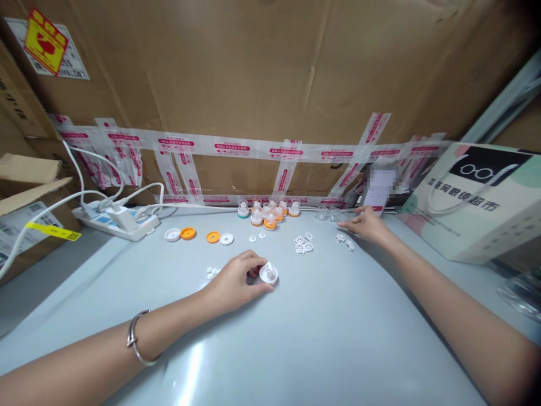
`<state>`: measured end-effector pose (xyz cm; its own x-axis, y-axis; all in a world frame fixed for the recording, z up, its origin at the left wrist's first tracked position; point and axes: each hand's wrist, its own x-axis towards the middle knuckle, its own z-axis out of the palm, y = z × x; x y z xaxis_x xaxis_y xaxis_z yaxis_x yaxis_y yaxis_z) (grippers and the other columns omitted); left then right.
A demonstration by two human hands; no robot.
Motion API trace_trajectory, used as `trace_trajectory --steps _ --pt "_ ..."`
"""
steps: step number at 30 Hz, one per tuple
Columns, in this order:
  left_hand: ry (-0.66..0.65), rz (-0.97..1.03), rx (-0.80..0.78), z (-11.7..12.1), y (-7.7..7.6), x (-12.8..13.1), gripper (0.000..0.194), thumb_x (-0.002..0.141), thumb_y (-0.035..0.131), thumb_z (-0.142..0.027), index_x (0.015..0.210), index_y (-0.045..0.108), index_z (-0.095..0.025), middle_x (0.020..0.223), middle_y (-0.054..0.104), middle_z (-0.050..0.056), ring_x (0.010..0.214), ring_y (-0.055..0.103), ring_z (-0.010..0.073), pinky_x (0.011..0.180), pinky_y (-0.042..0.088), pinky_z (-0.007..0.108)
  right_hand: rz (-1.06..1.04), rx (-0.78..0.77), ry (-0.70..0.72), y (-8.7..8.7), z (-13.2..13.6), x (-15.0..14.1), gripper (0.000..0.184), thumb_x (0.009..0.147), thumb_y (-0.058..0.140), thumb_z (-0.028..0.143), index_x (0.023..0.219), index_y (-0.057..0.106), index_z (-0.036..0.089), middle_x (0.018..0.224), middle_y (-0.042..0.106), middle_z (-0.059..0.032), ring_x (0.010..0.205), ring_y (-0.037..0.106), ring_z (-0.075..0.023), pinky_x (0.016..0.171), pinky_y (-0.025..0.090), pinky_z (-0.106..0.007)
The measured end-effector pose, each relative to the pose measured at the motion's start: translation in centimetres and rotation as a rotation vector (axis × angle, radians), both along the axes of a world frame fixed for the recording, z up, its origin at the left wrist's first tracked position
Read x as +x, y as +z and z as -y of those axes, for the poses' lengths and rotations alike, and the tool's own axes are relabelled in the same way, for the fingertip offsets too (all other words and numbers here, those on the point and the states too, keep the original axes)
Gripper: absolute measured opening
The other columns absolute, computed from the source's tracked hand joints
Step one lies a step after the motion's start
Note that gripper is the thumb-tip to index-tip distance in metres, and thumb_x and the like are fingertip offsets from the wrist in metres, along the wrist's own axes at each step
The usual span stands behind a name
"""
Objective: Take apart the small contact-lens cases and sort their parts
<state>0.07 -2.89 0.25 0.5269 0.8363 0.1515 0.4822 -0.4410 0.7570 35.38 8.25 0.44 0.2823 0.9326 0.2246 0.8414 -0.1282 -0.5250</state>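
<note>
My left hand (236, 279) rests on the pale grey table (321, 327) with its fingers pinched round a small white round plastic part (269, 273). My right hand (366, 224) reaches to the far right of the table, fingers curled over small clear caps (332, 213) beside a few white lattice pieces (345, 241). I cannot tell whether it holds one. More white lattice pieces (303, 243) lie between my hands. A cluster of assembled clear parts on orange and teal bases (267, 213) stands at the back. A metal bracelet (137, 341) is on my left wrist.
White and orange discs (198, 235) lie left of centre, tiny white bits (211, 272) by my left hand. A power strip (116, 221) with cables sits back left. Taped cardboard (270, 84) walls the back. A printed box (477, 203) stands right, a cardboard box (25, 225) left.
</note>
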Motion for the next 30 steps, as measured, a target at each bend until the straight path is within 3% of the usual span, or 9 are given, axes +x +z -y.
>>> trace_trajectory --steps 3,5,7,10,12,18,26,30 --pt "0.004 0.0 -0.002 0.0 0.0 0.0 0.018 0.07 0.06 -0.029 0.084 0.062 -0.018 0.083 0.052 0.002 0.072 0.049 0.0124 0.068 0.04 0.024 -0.026 0.138 -0.058 1.8 1.1 -1.6 0.055 0.056 0.065 0.05 0.092 0.04 0.016 0.061 0.054 0.0001 0.056 0.053 -0.0175 0.052 0.038 -0.029" --pt "0.004 0.001 -0.008 0.0 0.0 0.0 0.018 0.07 0.06 -0.029 0.085 0.062 -0.018 0.083 0.052 0.002 0.072 0.049 0.0122 0.068 0.04 0.024 -0.093 0.3 0.007 3.2 2.6 -4.2 0.048 0.062 0.06 0.052 0.089 0.042 0.017 0.063 0.052 0.0003 0.058 0.051 -0.015 0.053 0.038 -0.027" --pt "0.008 0.002 -0.012 0.0 -0.1 0.0 0.02 0.07 0.06 -0.03 0.087 0.062 -0.019 0.084 0.053 0.002 0.072 0.05 0.0123 0.068 0.04 0.024 -0.186 0.332 0.225 4.0 4.7 -7.8 0.038 0.068 0.056 0.051 0.084 0.046 0.018 0.065 0.052 -0.0004 0.058 0.049 -0.0127 0.053 0.038 -0.024" --pt "0.023 0.003 -0.005 -0.2 -0.3 0.1 0.022 0.069 0.061 -0.031 0.087 0.062 -0.018 0.082 0.053 0.003 0.07 0.05 0.0125 0.066 0.04 0.024 -0.194 0.143 0.644 3.5 8.2 -13.5 0.028 0.071 0.057 0.044 0.081 0.052 0.018 0.067 0.053 0.0 0.059 0.048 -0.0112 0.055 0.038 -0.023" --pt "0.04 0.006 0.011 -0.3 -0.6 0.1 0.024 0.068 0.062 -0.032 0.086 0.061 -0.017 0.08 0.053 0.002 0.069 0.05 0.0124 0.063 0.04 0.023 -0.168 0.034 0.79 2.5 10.1 -16.2 0.029 0.068 0.062 0.041 0.086 0.054 0.019 0.067 0.052 0.0014 0.058 0.047 -0.0104 0.053 0.036 -0.022" --pt "0.082 0.04 0.056 -0.3 -0.9 0.0 0.021 0.065 0.063 -0.031 0.076 0.053 -0.016 0.073 0.052 0.0 0.066 0.048 0.0113 0.058 0.04 0.022 -0.162 0.035 0.824 0.6 11.9 -18.4 0.007 0.077 0.052 0.026 0.078 0.053 0.019 0.069 0.051 0.001 0.061 0.047 -0.0105 0.056 0.036 -0.022" --pt "0.083 0.05 0.051 -0.2 -0.8 0.1 0.023 0.066 0.064 -0.034 0.075 0.052 -0.016 0.072 0.05 -0.001 0.066 0.047 0.0111 0.059 0.039 0.022 -0.166 0.155 0.928 0.0 12.1 -18.5 0.016 0.084 0.038 0.015 0.09 0.052 0.02 0.082 0.052 -0.0039 0.078 0.049 -0.0151 0.071 0.039 -0.027" --pt "0.077 0.025 0.047 -0.1 -0.6 0.1 0.023 0.065 0.064 -0.031 0.079 0.054 -0.016 0.075 0.051 -0.001 0.068 0.048 0.0115 0.061 0.04 0.022 -0.239 0.263 0.866 0.3 11.9 -18.7 0.014 0.085 0.038 0.015 0.088 0.05 0.019 0.081 0.05 -0.0037 0.076 0.048 -0.0142 0.07 0.039 -0.026"
